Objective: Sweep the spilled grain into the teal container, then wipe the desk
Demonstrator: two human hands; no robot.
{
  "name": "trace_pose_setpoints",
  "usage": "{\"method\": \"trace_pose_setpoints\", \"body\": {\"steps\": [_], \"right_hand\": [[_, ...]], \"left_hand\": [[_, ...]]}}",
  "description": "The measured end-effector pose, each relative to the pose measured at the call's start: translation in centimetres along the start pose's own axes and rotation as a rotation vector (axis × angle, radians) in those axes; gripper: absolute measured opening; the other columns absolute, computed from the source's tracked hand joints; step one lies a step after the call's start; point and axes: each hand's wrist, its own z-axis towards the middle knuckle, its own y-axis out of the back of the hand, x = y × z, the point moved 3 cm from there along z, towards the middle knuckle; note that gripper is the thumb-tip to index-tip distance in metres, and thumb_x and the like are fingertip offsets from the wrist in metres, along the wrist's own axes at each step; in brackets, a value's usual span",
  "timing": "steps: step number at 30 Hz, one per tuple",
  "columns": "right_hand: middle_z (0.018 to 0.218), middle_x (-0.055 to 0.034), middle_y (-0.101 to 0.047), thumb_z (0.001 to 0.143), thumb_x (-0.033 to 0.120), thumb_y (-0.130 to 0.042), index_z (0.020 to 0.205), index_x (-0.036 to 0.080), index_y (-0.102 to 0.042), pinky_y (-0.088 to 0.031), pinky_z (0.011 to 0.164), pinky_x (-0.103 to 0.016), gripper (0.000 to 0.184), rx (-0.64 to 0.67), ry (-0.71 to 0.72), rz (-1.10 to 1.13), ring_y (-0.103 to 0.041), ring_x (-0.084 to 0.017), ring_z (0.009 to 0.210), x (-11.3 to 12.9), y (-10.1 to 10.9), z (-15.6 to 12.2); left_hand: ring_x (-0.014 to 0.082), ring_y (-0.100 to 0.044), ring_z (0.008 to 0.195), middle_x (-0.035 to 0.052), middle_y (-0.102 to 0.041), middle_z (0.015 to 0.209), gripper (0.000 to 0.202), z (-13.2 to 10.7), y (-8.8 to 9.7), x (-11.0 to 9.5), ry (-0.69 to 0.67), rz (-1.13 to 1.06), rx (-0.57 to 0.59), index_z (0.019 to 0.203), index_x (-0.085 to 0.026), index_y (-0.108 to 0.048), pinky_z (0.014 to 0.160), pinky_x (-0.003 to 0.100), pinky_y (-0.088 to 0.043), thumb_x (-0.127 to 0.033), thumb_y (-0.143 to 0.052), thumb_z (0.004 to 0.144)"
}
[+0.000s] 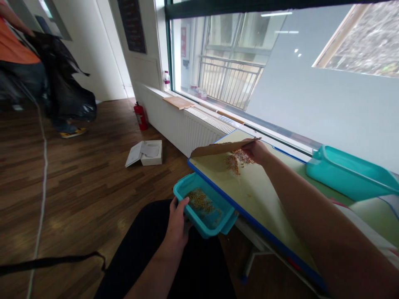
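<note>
"Right forearm crosses over the table. What do the hands hold?"

"Right hand pinches a cardboard strip, slanted beside the loose grains, likely so its long side walls them in. Left hand clamps the turquoise tub by its rim; yellowish grains inside."

"Why there?"

"Presumably to keep its open top close by the blue edge; contact unclear."

"Room to move?"

"Mostly bare table between loose grains and blue edge; second tub well apart, rightward."
</note>
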Motion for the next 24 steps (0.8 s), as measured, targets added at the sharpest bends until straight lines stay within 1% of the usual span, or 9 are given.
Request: {"method": "trace_pose_setpoints", "body": {"steps": [3,5,8,12,15,18,21,24], "right_hand": [[0.059,0.0041,-0.058,0.056,0.007,-0.068,0.060,0.019,-0.054,-0.051,0.064,-0.024,0.018,-0.002,0.005,0.008,-0.055,-0.010,0.062,0.0,0.0,0.1],[0.060,0.0039,-0.059,0.056,0.007,-0.067,0.059,0.019,-0.054,-0.051,0.064,-0.024,0.018,0.001,0.005,0.011,-0.055,-0.010,0.061,0.0,0.0,0.1],[0.061,0.0035,-0.060,0.055,0.008,-0.067,0.059,0.020,-0.054,-0.052,0.062,-0.024,0.017,0.009,0.003,0.014,-0.056,-0.011,0.063,0.0,-0.3,0.1],[0.061,0.0037,-0.061,0.054,0.008,-0.065,0.059,0.020,-0.055,-0.051,0.058,-0.024,0.017,0.012,-0.007,0.009,-0.056,-0.012,0.063,0.2,-0.8,-0.1],[0.060,0.0037,-0.059,0.054,0.006,-0.063,0.059,0.019,-0.055,-0.050,0.058,-0.022,0.017,0.024,-0.019,-0.005,-0.054,-0.011,0.062,0.3,-1.1,-0.1],[0.060,0.0034,-0.057,0.055,0.006,-0.064,0.059,0.019,-0.053,-0.050,0.060,-0.023,0.017,0.038,-0.027,-0.019,-0.054,-0.011,0.063,0.4,-1.3,-0.2],[0.060,0.0035,-0.056,0.057,0.008,-0.064,0.059,0.019,-0.052,-0.050,0.062,-0.025,0.017,0.048,-0.036,-0.032,-0.053,-0.011,0.063,0.4,-1.3,-0.2],[0.059,0.0038,-0.054,0.058,0.010,-0.065,0.060,0.019,-0.052,-0.050,0.061,-0.027,0.017,0.058,-0.037,-0.039,-0.051,-0.011,0.061,0.4,-1.3,-0.4]], "left_hand": [[0.0211,-0.064,0.084,0.0072,-0.061,0.110,0.061,-0.3,-0.3,-0.8,-0.053,0.025,-0.021,0.128,-0.034,-0.044,0.069,0.038,-0.055,-0.041,-0.070,0.074],[0.0216,-0.064,0.084,0.0074,-0.061,0.111,0.062,-0.5,-0.5,-1.3,-0.056,0.039,-0.028,0.128,-0.033,-0.044,0.069,0.038,-0.054,-0.040,-0.071,0.073],[0.0225,-0.064,0.083,0.0078,-0.061,0.107,0.064,-0.3,-0.9,-1.8,-0.024,0.054,-0.033,0.129,-0.033,-0.045,0.069,0.039,-0.054,-0.040,-0.072,0.072],[0.0236,-0.065,0.082,0.0077,-0.061,0.105,0.063,0.7,-0.8,-2.6,0.023,0.074,-0.009,0.129,-0.033,-0.045,0.069,0.041,-0.053,-0.042,-0.070,0.072],[0.0243,-0.065,0.082,0.0095,-0.062,0.104,0.062,1.5,-0.4,-3.4,0.039,0.076,-0.028,0.126,-0.029,-0.049,0.070,0.042,-0.053,-0.044,-0.071,0.070],[0.0250,-0.065,0.082,0.0109,-0.062,0.102,0.061,2.0,-0.1,-4.1,0.059,0.078,-0.021,0.124,-0.026,-0.051,0.070,0.042,-0.053,-0.045,-0.071,0.070],[0.0261,-0.065,0.083,0.0105,-0.063,0.103,0.061,2.3,-0.1,-4.6,0.038,0.098,-0.017,0.126,-0.029,-0.050,0.070,0.043,-0.053,-0.044,-0.070,0.070],[0.0265,-0.065,0.085,0.0085,-0.063,0.104,0.062,2.2,-0.4,-4.9,0.012,0.123,-0.006,0.127,-0.033,-0.049,0.071,0.044,-0.053,-0.043,-0.070,0.070]]}}
